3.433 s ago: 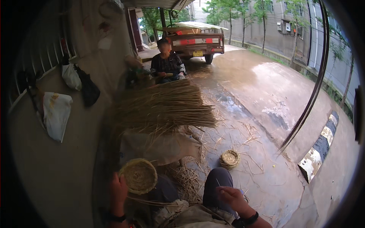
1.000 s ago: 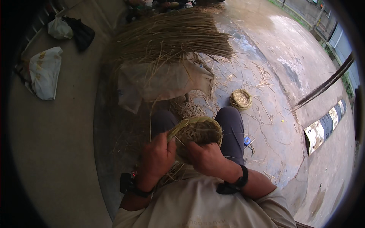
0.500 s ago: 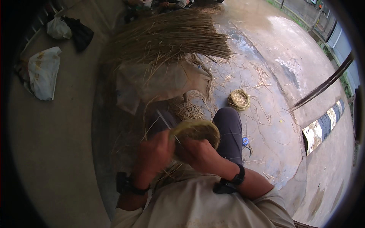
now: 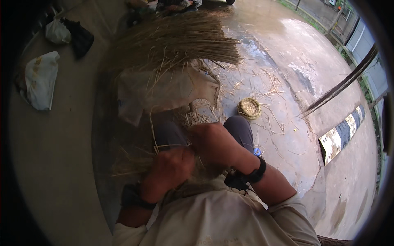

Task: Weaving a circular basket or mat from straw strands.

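My left hand (image 4: 174, 164) and my right hand (image 4: 213, 141) meet above my lap, both with fingers closed. A straw strand (image 4: 152, 129) rises beside my left knee and bends toward the left hand's fingers, which pinch it. What my right hand grips is hidden behind its knuckles. Below the right hand, the woven straw piece is mostly covered and too dark to make out clearly. A finished-looking small round straw basket (image 4: 249, 108) sits on the floor beyond my right knee.
A large straw bundle (image 4: 184, 39) lies ahead, with a pale sheet (image 4: 168, 88) before it. Loose straw litters the concrete. A blue round object (image 4: 257, 151) is by my right knee. Bags (image 4: 42, 80) stand left; a striped ramp (image 4: 342, 133) lies right. Another person (image 4: 178, 5) is beyond the bundle.
My right hand has moved up and turned over, back outward. The woven straw ring, plainly seen before, has dropped and tilted out of sight beneath my hands. The thin strip by my left hand no longer shows.
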A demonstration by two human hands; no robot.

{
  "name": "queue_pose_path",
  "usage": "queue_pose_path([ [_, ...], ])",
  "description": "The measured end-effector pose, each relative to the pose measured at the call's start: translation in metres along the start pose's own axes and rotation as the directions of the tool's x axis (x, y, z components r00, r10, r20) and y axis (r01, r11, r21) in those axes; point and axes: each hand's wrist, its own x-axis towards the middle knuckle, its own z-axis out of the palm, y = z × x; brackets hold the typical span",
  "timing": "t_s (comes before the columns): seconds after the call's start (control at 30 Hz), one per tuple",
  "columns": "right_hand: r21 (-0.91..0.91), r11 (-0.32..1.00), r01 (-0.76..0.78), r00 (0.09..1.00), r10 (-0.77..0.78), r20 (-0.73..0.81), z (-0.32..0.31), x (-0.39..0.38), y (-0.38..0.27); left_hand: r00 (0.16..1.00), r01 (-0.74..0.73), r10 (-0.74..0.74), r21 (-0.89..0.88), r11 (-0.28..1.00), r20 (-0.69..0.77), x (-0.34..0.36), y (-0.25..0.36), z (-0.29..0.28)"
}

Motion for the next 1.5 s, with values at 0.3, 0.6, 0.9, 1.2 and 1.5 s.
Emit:
queue_pose_path([
  [0.3, 0.812, 0.583, -0.025, 0.945, 0.278, -0.171, 0.000, -0.005, -0.008, 0.998, 0.062, -0.061, -0.063, 0.996, 0.019, -0.007, -0.007, 0.003],
  [0.6, 0.585, 0.801, -0.128, 0.555, 0.547, -0.627, -0.116, -0.110, 0.081, 0.934, 0.339, -0.358, 0.275, 0.900, 0.018, -0.083, -0.106, -0.066],
  [0.9, 0.651, 0.753, -0.100, 0.364, 0.636, -0.680, -0.211, -0.290, 0.246, 0.931, 0.288, -0.345, 0.344, 0.894, 0.118, -0.101, -0.116, -0.114],
  [1.2, 0.270, 0.807, -0.526, 0.534, 0.560, -0.634, -0.202, -0.284, 0.216, 0.842, 0.471, -0.530, 0.342, 0.813, 0.101, -0.119, -0.129, -0.121],
  [1.5, -0.011, 0.996, -0.084, 0.988, 0.085, 0.130, 0.000, -0.061, -0.014, 0.917, 0.398, -0.398, 0.010, 0.917, 0.029, -0.038, -0.085, -0.053],
])
